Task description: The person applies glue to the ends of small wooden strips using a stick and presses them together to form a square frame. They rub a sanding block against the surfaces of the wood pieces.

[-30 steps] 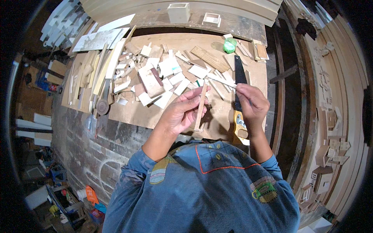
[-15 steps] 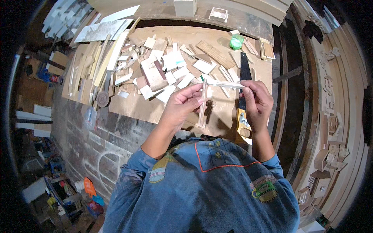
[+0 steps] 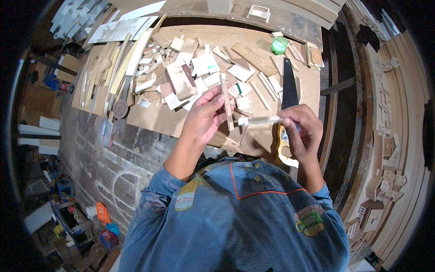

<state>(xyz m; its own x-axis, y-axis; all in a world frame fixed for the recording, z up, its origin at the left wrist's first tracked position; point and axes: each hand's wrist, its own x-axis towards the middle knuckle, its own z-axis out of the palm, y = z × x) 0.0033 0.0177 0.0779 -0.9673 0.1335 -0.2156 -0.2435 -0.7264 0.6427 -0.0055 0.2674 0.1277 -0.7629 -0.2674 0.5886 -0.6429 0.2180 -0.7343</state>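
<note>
Between the thumb and fingers of my left hand point(image 3: 206, 111) stands a thin wooden strip point(image 3: 227, 106), nearly upright in the picture. My right hand point(image 3: 302, 131) pinches a slim, pale, stick-like tool with a white blunt end point(image 3: 260, 120); motion blur hides its exact kind. That white end points left, close to the lower end of the strip; whether they touch I cannot tell. Partly behind my right hand lies a handsaw point(image 3: 289, 81) with a dark blade and a yellow handle. Another thin strip point(image 3: 228, 138) rests near the board's front edge.
A pile of wood offcuts point(image 3: 204, 63) covers the middle of the plywood board point(image 3: 158, 124). Long strips point(image 3: 106, 68) lie at the left, beside a round wooden disc point(image 3: 120, 109). A green crumpled thing point(image 3: 278, 45) sits far right. A small open wooden box point(image 3: 258, 13) stands behind.
My right hand has come nearer to me, bringing the tool's white end from the strip's top to beside its lower end. My left hand has shifted slightly left, and the strip leans more.
</note>
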